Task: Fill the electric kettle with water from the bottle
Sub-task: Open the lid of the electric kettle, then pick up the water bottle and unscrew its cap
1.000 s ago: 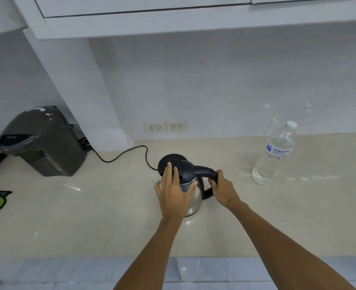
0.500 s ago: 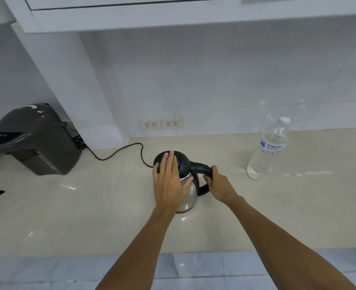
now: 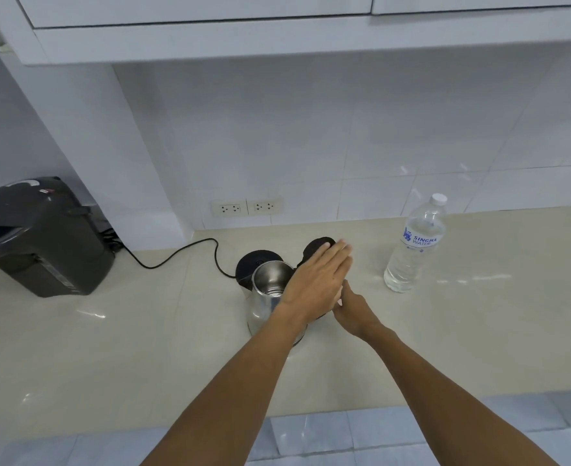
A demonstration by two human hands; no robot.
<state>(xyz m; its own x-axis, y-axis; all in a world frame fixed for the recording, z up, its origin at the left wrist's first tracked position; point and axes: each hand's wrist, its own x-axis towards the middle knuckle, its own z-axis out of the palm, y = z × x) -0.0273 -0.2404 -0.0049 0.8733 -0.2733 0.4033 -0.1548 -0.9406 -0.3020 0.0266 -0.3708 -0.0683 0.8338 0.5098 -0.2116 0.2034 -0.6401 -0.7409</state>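
Note:
The steel electric kettle [image 3: 264, 307] stands on the counter with its black lid [image 3: 316, 245] flipped up, and the bare metal inside shows. Just behind it lies its black round base [image 3: 249, 264] with the cord. My left hand [image 3: 314, 280] is flat with fingers stretched out, its tips against the raised lid, covering the handle. My right hand [image 3: 353, 309] sits at the handle on the kettle's right side, mostly hidden under the left. A clear capped water bottle [image 3: 411, 253] stands upright to the right, apart from both hands.
A dark grey hot-water dispenser [image 3: 39, 237] stands at the far left. The black cord [image 3: 176, 257] runs along the beige counter [image 3: 143, 348] towards it. Two wall sockets [image 3: 247, 207] sit behind the kettle. White cabinets overhang above. The counter's front edge is near me.
The kettle lid, shut under my left palm before, now stands flipped open. My left hand has swung right and back with it. My right hand stays at the handle.

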